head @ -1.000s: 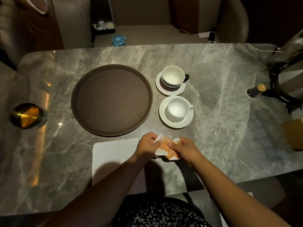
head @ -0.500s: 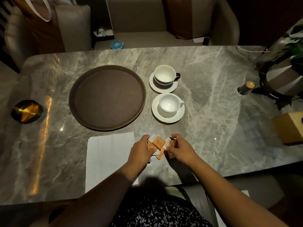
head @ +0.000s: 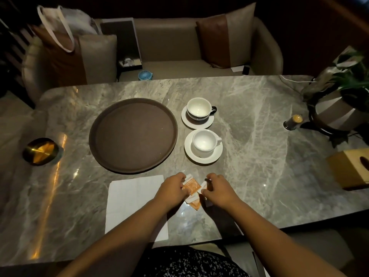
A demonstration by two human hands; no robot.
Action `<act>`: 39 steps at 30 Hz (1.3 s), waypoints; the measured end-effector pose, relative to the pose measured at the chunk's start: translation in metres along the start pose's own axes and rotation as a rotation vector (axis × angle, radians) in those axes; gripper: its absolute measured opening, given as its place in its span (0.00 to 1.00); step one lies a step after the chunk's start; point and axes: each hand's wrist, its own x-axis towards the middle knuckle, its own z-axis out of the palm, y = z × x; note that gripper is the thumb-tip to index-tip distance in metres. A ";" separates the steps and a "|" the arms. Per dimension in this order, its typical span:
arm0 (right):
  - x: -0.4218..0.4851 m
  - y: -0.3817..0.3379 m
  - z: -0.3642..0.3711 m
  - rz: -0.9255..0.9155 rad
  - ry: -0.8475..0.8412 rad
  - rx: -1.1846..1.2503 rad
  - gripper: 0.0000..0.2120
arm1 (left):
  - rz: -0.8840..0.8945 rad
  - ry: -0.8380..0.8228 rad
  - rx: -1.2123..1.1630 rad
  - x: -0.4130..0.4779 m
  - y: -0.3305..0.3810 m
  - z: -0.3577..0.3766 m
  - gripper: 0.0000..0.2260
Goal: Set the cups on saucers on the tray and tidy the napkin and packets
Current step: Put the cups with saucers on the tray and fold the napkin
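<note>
A round brown tray (head: 111, 156) lies on the marble table, with nothing on it. To its right stand two white cups on white saucers: the far cup (head: 198, 106) has a dark handle, the near cup (head: 204, 141) is all white. A white napkin (head: 131, 198) lies flat near the front edge. Several orange and white packets (head: 192, 185) lie spread just right of the napkin. My left hand (head: 172, 189) and my right hand (head: 218, 191) rest on either side of them, fingers curled on the packets' edges.
A brass dish (head: 40, 150) sits at the left edge. At the right stand a small dark bottle (head: 292, 121), a potted plant (head: 339, 108) and a wooden tissue box (head: 349, 168). A sofa with cushions is behind the table.
The packets were bunched together between my hands. Now they lie fanned out on the table and my hands have drawn slightly apart. The camera has tilted up.
</note>
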 end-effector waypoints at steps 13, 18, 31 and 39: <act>0.089 -0.050 -0.111 -0.170 -0.022 0.113 0.14 | 0.138 0.049 -0.095 0.080 0.059 -0.093 0.15; 0.139 -0.038 -0.135 -0.153 0.061 0.249 0.15 | 0.087 0.138 -0.246 0.118 0.073 -0.112 0.12; 0.258 -0.012 -0.141 0.385 0.040 0.978 0.28 | -0.381 0.151 -0.894 0.223 0.082 -0.097 0.27; 0.286 -0.023 -0.130 0.312 -0.005 0.983 0.15 | -0.462 0.127 -0.856 0.256 0.078 -0.094 0.23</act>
